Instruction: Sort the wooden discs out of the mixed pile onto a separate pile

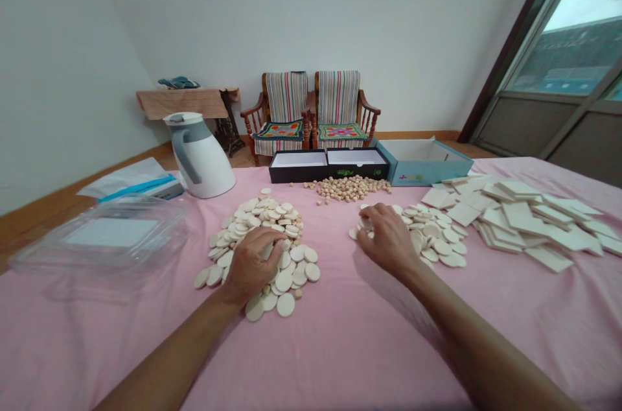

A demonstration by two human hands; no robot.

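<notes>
Lying short of the table's (335,346) far edge, one disc pile (284,280) surrounds the left hand (253,260), while a second pile (431,229) extends rightward from the right hand (387,237), fingers curled, any grasp indeterminable

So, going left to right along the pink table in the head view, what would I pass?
Clear plastic container → white-and-grey jug → bigger heap of round discs → smaller heap of round discs → flat pale tiles.
</notes>
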